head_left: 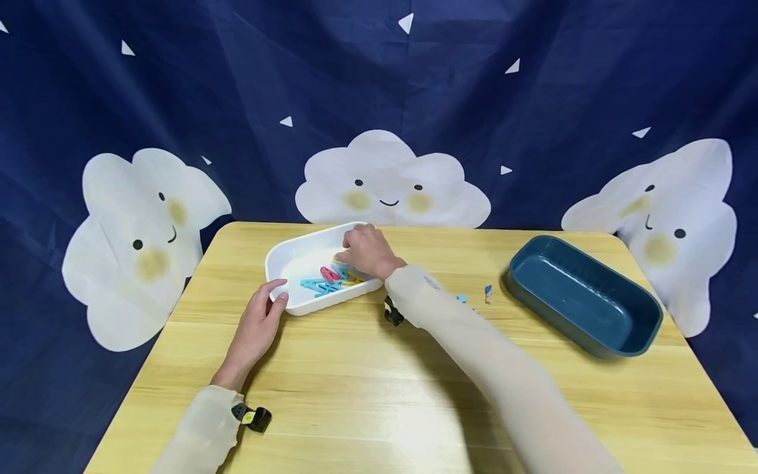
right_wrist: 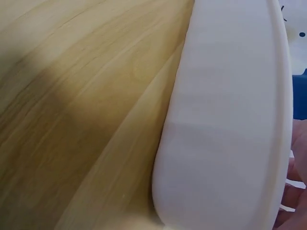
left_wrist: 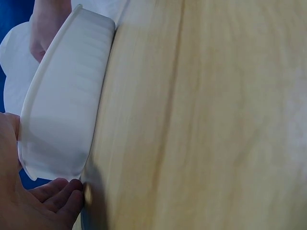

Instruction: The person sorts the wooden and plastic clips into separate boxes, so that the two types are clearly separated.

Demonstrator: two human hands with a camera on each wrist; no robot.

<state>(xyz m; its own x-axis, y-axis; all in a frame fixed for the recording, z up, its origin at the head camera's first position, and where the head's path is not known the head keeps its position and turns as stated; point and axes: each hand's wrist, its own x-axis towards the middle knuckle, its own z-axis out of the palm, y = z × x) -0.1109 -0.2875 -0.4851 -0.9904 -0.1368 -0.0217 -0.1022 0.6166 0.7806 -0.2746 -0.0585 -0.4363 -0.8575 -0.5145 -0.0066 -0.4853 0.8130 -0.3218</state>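
A white plastic basin (head_left: pixel 296 257) sits on the table with several clothespins in it: light blue ones (head_left: pixel 320 285), a red clothespin (head_left: pixel 331 274) and yellow ones (head_left: pixel 353 280). My left hand (head_left: pixel 264 316) holds the basin's near left corner, thumb over the rim and fingers along the outer wall, which the left wrist view shows too. Reaching over the far right side, my right hand (head_left: pixel 368 251) has its fingertips down inside the basin by a yellow clothespin. I cannot tell whether it pinches one. In the right wrist view the basin wall (right_wrist: pixel 220 124) hides most of that hand.
A dark blue-green basin (head_left: pixel 583 303) stands at the right of the wooden table (head_left: pixel 355 395). Left of it are a tiny figure (head_left: pixel 488 293) and a small blue piece (head_left: pixel 462 298), close to my right sleeve (head_left: pixel 474 349). A cloud-patterned curtain (head_left: pixel 391 66) hangs behind the table.
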